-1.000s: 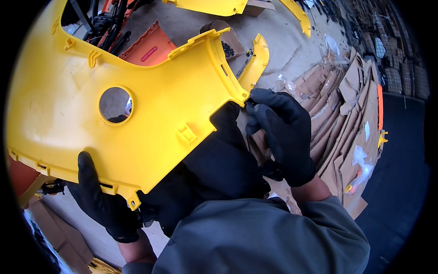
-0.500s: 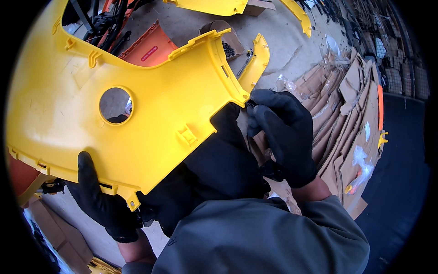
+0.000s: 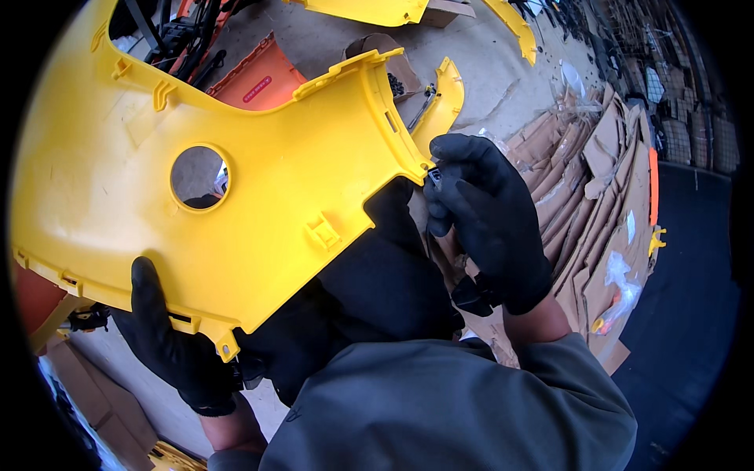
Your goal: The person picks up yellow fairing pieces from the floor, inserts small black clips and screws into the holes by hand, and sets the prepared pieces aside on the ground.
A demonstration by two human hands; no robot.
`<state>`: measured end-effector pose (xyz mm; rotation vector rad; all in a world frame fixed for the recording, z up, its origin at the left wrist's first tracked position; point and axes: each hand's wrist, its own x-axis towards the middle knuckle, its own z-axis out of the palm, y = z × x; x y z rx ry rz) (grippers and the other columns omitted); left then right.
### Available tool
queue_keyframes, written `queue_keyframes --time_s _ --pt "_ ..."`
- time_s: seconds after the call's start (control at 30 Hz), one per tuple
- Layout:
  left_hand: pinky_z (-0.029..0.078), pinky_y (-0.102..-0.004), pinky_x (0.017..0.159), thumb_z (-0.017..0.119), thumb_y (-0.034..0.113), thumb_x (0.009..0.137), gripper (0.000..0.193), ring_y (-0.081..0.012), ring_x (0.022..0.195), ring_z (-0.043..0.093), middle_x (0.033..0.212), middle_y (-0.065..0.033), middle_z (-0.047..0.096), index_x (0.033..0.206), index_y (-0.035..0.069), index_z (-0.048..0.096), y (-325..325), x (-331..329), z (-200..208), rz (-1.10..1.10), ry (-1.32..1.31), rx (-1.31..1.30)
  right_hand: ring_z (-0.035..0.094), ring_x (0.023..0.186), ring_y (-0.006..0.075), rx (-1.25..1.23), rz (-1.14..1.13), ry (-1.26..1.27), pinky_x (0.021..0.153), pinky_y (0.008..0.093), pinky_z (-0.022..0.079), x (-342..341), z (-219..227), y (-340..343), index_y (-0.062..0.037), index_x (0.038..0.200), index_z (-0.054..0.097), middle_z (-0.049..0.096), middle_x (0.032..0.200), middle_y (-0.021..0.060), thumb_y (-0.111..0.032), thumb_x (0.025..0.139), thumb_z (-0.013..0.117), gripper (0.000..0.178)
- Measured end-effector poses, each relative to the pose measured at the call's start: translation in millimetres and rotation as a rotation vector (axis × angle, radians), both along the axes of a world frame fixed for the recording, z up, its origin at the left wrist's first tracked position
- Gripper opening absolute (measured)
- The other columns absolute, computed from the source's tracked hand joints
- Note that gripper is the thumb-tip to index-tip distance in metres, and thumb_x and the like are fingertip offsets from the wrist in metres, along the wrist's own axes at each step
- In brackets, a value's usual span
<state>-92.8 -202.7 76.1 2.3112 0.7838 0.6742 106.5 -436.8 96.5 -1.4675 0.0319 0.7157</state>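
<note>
A large yellow plastic panel [image 3: 275, 212] with a round hole spreads across the left and middle, tilted over my lap. My left hand [image 3: 169, 345], in a black glove, is closed on its lower edge, the thumb lying on the upper face. At the panel's right corner tab, my gloved right hand [image 3: 495, 212] pinches a small dark clip [image 3: 434, 176]. The clip sits right against the tab; I cannot tell whether it is on it. Most of the clip is hidden by the fingers.
Beyond the panel lie an orange panel [image 3: 259, 77], a cardboard box [image 3: 404, 69] holding small black parts, and a curved yellow piece [image 3: 446, 98]. Flattened cardboard [image 3: 577, 196] is piled on the right beside a dark mat [image 3: 695, 298]. More cardboard [image 3: 102, 392] lies lower left.
My right hand has shifted slightly and its fingers have turned, so that more of the small clip shows at the corner tab. My left hand and the panel have barely moved.
</note>
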Motion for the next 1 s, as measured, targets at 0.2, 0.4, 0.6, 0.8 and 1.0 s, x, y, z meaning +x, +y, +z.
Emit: queue_keyframes --time_s 0.2,0.4,0.6,0.8,1.0 --pt "0.044 -0.0359 0.099 0.066 0.015 0.087 0.048 -0.0259 0.118 0.052 0.128 -0.0150 0.049 0.130 0.001 0.051 2.9 -3.7 5.2 0.012 0.025 0.022 0.055 0.066 0.0106 0.161 0.077 0.131 0.059 0.0237 0.047 9.9 3.0 -4.6 0.0026 0.121 0.046 0.057 0.079 0.0056 -0.001 0.087 0.056 0.036" --pt "0.044 -0.0357 0.098 0.067 0.015 0.086 0.047 -0.0261 0.118 0.051 0.127 -0.0152 0.050 0.129 0.001 0.052 5.2 -8.5 13.8 0.041 -0.005 -0.016 0.050 0.062 0.0087 0.100 0.123 0.124 0.053 0.0206 0.042 10.7 15.9 4.2 0.0009 0.123 0.046 0.051 0.077 0.0037 0.001 0.086 0.054 0.037" --pt "0.045 -0.0358 0.098 0.060 0.011 0.090 0.039 -0.0267 0.117 0.053 0.127 -0.0166 0.051 0.128 0.002 0.054 5.3 -4.9 3.2 0.003 0.014 0.056 0.050 0.060 0.0094 0.075 0.041 0.088 0.054 0.0209 0.043 5.9 2.3 2.2 0.0011 0.123 0.046 0.052 0.076 0.0041 0.001 0.087 0.054 0.036" --pt "0.045 -0.0358 0.097 0.054 0.007 0.093 0.034 -0.0273 0.116 0.054 0.126 -0.0169 0.051 0.126 0.001 0.056 12.2 -7.3 8.3 -0.023 -0.013 0.043 0.056 0.069 0.0098 0.029 0.215 0.050 0.063 0.0229 0.047 8.5 9.2 0.5 0.0030 0.124 0.047 0.057 0.081 0.0040 -0.003 0.088 0.056 0.038" --pt "0.045 -0.0354 0.097 0.054 0.007 0.092 0.033 -0.0275 0.115 0.054 0.125 -0.0170 0.051 0.125 0.001 0.057 16.3 -8.8 7.2 -0.046 0.016 0.073 0.058 0.078 0.0092 0.088 0.231 0.065 0.072 0.0217 0.048 7.7 -7.8 -6.5 0.0009 0.130 0.048 0.060 0.091 0.0047 -0.003 0.092 0.053 0.038"
